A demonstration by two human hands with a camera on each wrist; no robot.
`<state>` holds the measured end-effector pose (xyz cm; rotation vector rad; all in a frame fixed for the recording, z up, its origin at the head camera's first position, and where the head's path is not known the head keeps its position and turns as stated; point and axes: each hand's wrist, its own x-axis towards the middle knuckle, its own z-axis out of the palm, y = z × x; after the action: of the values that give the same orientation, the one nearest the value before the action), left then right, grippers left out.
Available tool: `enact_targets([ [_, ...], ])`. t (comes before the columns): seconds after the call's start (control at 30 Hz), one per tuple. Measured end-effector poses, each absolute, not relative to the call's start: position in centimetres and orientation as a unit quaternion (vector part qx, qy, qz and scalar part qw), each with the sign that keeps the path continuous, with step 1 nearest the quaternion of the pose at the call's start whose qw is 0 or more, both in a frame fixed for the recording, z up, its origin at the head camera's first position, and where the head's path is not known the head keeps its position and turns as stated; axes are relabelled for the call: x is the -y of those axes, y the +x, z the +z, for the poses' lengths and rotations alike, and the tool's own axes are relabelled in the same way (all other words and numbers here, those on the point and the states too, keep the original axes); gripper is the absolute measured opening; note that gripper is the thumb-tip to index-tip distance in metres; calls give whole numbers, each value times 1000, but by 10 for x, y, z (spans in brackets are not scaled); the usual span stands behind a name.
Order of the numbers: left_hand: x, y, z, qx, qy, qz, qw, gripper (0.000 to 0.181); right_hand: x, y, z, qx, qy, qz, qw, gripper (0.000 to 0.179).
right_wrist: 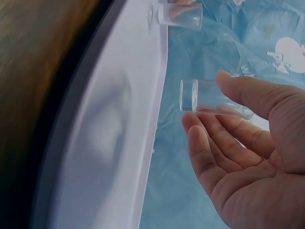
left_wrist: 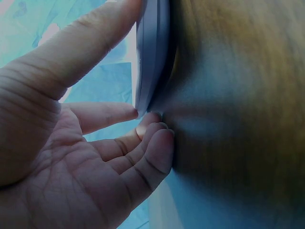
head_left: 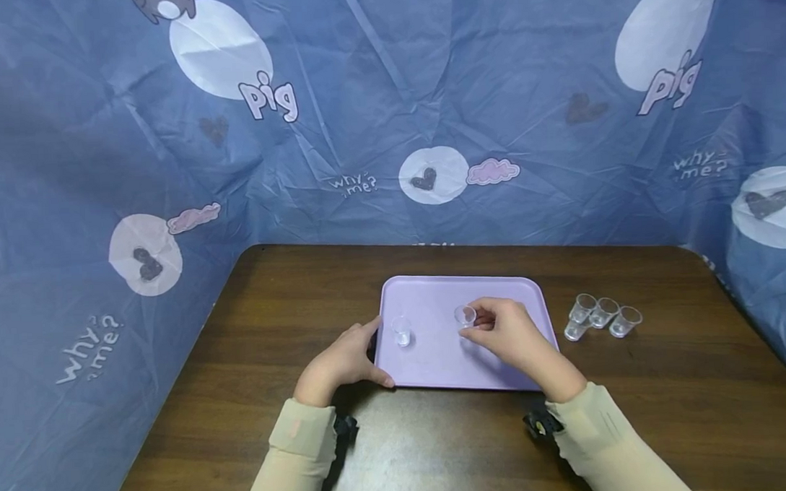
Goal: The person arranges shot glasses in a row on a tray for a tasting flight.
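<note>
A small clear cup (head_left: 465, 315) is held upright over the middle of the lilac tray (head_left: 429, 363), pinched between the thumb and fingers of my right hand (head_left: 509, 332). In the right wrist view, a gap shows between the base of this cup (right_wrist: 188, 95) and the tray surface. Another clear cup (head_left: 402, 333) stands on the tray's left part. My left hand (head_left: 345, 359) touches the tray's left side, its thumb at the near left corner and index finger farther up the edge. The left wrist view shows that thumb and straight index finger against the tray rim (left_wrist: 151, 52).
Several more clear cups (head_left: 605, 312) stand grouped on the brown wooden table (head_left: 291, 299), right of the tray. A blue printed curtain (head_left: 337, 132) hangs behind the table and along its sides.
</note>
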<state>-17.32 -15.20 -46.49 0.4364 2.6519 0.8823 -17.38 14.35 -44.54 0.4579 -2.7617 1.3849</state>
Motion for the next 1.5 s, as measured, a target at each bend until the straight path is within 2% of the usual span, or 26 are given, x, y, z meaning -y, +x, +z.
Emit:
enact_targets([
  [0.63,151,-173,-465,-927,147,306,159,120,-96,-185,-458,881,157,446,-19,23],
  [1.5,151,-174,-465,-927,150,302,164,120,-85,-191,-474,881,162,445,-22,22],
])
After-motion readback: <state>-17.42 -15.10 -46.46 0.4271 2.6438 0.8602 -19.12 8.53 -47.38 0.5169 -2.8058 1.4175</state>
